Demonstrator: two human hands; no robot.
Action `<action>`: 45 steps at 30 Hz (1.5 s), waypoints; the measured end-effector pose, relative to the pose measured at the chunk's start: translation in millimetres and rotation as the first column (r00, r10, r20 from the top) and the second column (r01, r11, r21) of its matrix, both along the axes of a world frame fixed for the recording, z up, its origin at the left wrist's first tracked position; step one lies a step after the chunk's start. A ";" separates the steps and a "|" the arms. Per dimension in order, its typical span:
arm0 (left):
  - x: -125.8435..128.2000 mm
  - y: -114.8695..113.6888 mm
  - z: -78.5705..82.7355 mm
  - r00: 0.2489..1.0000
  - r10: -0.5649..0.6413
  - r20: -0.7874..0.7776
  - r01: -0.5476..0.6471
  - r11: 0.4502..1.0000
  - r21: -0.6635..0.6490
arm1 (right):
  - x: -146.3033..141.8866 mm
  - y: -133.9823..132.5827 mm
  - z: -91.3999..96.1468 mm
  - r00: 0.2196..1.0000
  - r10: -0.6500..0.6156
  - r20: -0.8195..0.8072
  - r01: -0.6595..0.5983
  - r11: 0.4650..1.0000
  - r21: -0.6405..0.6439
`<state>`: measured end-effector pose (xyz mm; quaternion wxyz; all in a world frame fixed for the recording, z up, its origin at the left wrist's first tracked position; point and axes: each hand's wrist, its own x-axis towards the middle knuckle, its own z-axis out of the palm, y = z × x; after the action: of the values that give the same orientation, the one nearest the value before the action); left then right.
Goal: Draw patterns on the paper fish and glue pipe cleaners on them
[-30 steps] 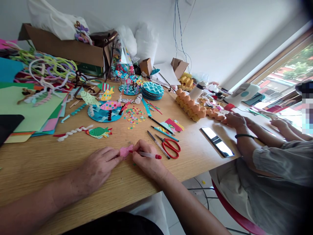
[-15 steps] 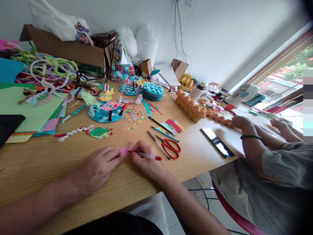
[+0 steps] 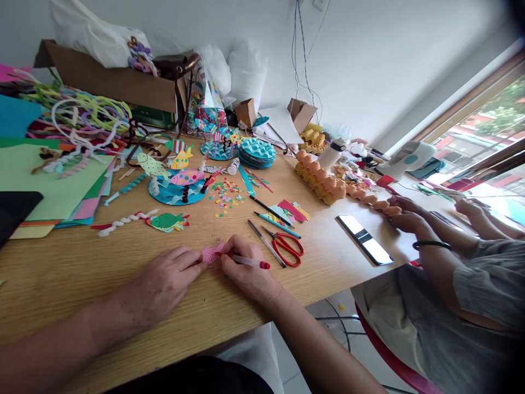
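A small pink paper shape [image 3: 210, 254] lies on the wooden table [image 3: 61, 268] near its front edge. My left hand [image 3: 164, 282] rests flat beside it, fingertips pressing its left side. My right hand [image 3: 241, 268] grips a red pen [image 3: 246, 261], the tip touching the pink shape and the red cap pointing right. Red-handled scissors [image 3: 287, 247] and two pencils [image 3: 266, 230] lie just right of my right hand.
Paper fish [image 3: 166, 221], blue wave discs [image 3: 256, 151], confetti [image 3: 223, 194], coloured sheets [image 3: 49, 186] and pipe cleaners [image 3: 77, 123] crowd the far left. A phone [image 3: 364, 239] lies at the right edge. A person at the right has hands [image 3: 406, 219] by orange paper cups [image 3: 324, 183].
My hands and the pen stay almost still on the pink shape. The other person's arms have slid toward the right and nearer, away from the orange cups.
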<state>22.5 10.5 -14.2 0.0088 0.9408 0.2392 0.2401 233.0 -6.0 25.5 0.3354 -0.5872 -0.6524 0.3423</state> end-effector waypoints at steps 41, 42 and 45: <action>1.2 -0.1 -1.6 0.999 0.002 0.048 -0.003 1.000 0.020 | 0.8 1.4 -5.4 0.998 -0.008 -0.057 0.007 1.000 -0.002; 1.0 0.1 -0.8 0.999 0.004 0.050 -0.005 1.000 0.023 | 1.1 1.4 -5.9 0.997 -0.010 -0.082 0.010 1.000 -0.008; 0.0 1.0 1.8 1.000 -0.017 0.026 0.016 1.000 0.022 | 1.4 1.5 -6.7 0.992 -0.024 -0.124 0.024 1.000 -0.005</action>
<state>22.4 11.5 -12.4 0.0039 0.9394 0.2288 0.2551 234.4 -4.5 18.8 0.3782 -0.5731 -0.6227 0.3752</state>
